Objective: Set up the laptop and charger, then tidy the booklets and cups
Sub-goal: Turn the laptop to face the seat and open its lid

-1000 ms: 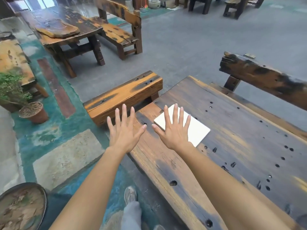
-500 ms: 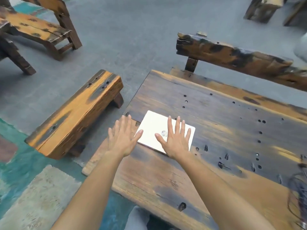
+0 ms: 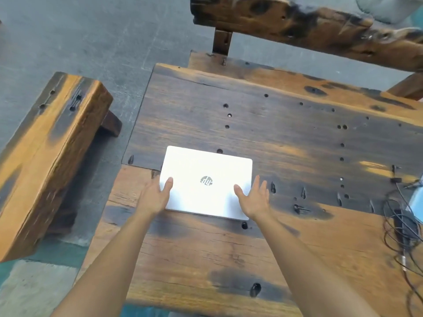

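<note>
A closed white laptop with a round logo lies flat on the dark wooden table, near its left end. My left hand is at the laptop's left edge, thumb resting on the lid. My right hand is at the laptop's right front corner, fingers spread, thumb on the lid. A black charger brick with tangled cables lies at the table's right edge. No cups are in view.
A low wooden bench stands left of the table with a gap of grey floor between. A rough wooden bench back runs along the far side. A pale blue object is cut off at the right edge.
The view swung right and down over the table. Both hands moved apart from above the lid to the laptop's left and right sides. The charger cables came into view.
</note>
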A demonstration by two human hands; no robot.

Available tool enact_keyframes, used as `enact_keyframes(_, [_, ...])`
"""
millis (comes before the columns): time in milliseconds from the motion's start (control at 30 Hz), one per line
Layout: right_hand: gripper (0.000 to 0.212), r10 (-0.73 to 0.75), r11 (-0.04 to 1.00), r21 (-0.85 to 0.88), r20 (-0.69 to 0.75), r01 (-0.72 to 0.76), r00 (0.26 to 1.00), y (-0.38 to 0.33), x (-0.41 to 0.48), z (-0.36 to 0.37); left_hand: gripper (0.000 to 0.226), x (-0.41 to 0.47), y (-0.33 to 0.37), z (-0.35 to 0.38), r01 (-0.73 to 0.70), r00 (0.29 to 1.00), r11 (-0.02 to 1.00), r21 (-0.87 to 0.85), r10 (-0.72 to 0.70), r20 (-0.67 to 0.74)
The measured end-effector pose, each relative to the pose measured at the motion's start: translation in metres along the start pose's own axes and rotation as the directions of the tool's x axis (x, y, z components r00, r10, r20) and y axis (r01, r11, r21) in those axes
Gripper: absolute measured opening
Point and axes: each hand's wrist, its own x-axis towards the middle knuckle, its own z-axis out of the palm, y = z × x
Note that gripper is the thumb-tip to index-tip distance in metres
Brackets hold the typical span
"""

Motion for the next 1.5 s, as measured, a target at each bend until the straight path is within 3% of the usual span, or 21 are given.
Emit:
enact_keyframes(167, [0.096, 0.061, 0.979, 0.194, 0.001, -0.060, 0.998, 0.005, 0.023, 0.017, 0.067, 0.030, -0.008, 0.009, 0.086, 0.996, 0.995, -0.057, -0.086, 0.005])
enact_keyframes(267, [0.084, 0.110, 0.962, 0.258, -0.050, -0.094, 0.993, -0.001, 0.032, 0.022, 0.069, 0.040, -0.012, 0.012, 0.152, 0.988, 0.979, -0.136, -0.155, -0.009])
enact_keyframes(433, [0.069, 0.206, 0.923, 0.351, -0.104, -0.158, 0.973, -0.012, 0.040, 0.025, 0.043, 0.047, -0.014, 0.016, 0.143, 0.983, 0.971, -0.189, -0.161, -0.084])
enact_keyframes(500, [0.062, 0.285, 0.864, 0.450, -0.065, -0.227, 0.956, -0.012, 0.048, 0.023, 0.045, 0.050, -0.016, 0.017, 0.154, 0.981, 0.966, -0.209, -0.176, -0.088])
enact_keyframes(600, [0.051, 0.352, 0.754, 0.585, 0.025, -0.299, 0.936, -0.008, 0.059, 0.015, 0.024, 0.059, -0.018, 0.018, 0.214, 0.970, 0.936, -0.280, -0.238, -0.052])
enact_keyframes(733, [0.041, 0.368, 0.675, 0.660, 0.084, -0.329, 0.926, -0.001, 0.068, 0.013, 0.046, 0.075, -0.022, 0.015, 0.301, 0.948, 0.870, -0.391, -0.318, 0.020])
enact_keyframes(900, [0.058, 0.398, 0.554, 0.743, 0.161, -0.376, 0.903, -0.003, 0.063, 0.002, 0.055, 0.079, -0.021, 0.017, 0.353, 0.924, 0.806, -0.475, -0.380, 0.042])
enact_keyframes(1000, [0.034, 0.384, 0.539, 0.775, 0.122, -0.330, 0.915, 0.005, 0.054, -0.002, 0.044, 0.070, -0.020, 0.024, 0.346, 0.932, 0.802, -0.487, -0.355, 0.078])
enact_keyframes(1067, [0.038, 0.383, 0.542, 0.785, 0.087, -0.300, 0.920, 0.010, 0.048, -0.007, 0.033, 0.061, -0.019, 0.030, 0.318, 0.942, 0.813, -0.488, -0.328, 0.067])
enact_keyframes(1267, [0.049, 0.340, 0.569, 0.787, 0.038, -0.238, 0.939, 0.027, 0.023, -0.032, 0.036, 0.030, -0.011, 0.051, 0.298, 0.949, 0.775, -0.557, -0.304, 0.084])
enact_keyframes(1400, [0.090, 0.440, 0.738, 0.612, -0.116, -0.285, 0.890, 0.037, 0.001, -0.036, 0.033, 0.008, 0.000, 0.061, 0.266, 0.958, 0.801, -0.536, -0.280, 0.059])
enact_keyframes(1500, [0.107, 0.467, 0.764, 0.568, -0.158, -0.307, 0.870, 0.043, -0.013, -0.039, 0.031, -0.003, 0.005, 0.063, 0.260, 0.964, 0.806, -0.533, -0.253, 0.088])
